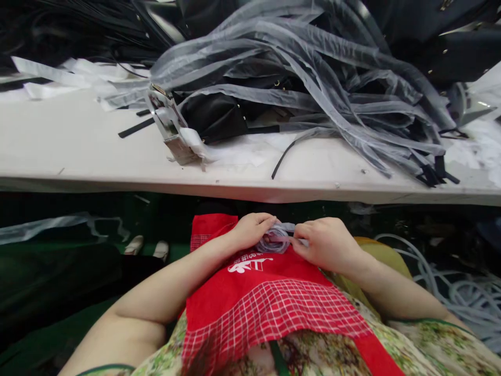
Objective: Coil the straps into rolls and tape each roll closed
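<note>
Holding a small coil of cloudy plastic strip (273, 245), you are working with both hands just above the front of your red apron (242, 282). Your left hand (254, 230) is resting over the coil's left side, thumb and fingers apparently pinching its rim, though the tips are partly hiding. Your right hand (329, 241) is pinching, between thumb and bent forefinger, the loose strip at the coil's right side; its other fingers are curling inward. For good handling, you should be pinching lightly but firmly on the left, so the layers are lying flat, and guiding the strip evenly without twisting. The coil's round face is looking up towards you and showing no clear long axis, while the strip is pointing right, across the apron. Beyond the apron, a white table (58, 141) is carrying a heap of plastic-wrapped straps (329, 102); to the apron's right, pale tubing (475, 303) is lying in loops.
</note>
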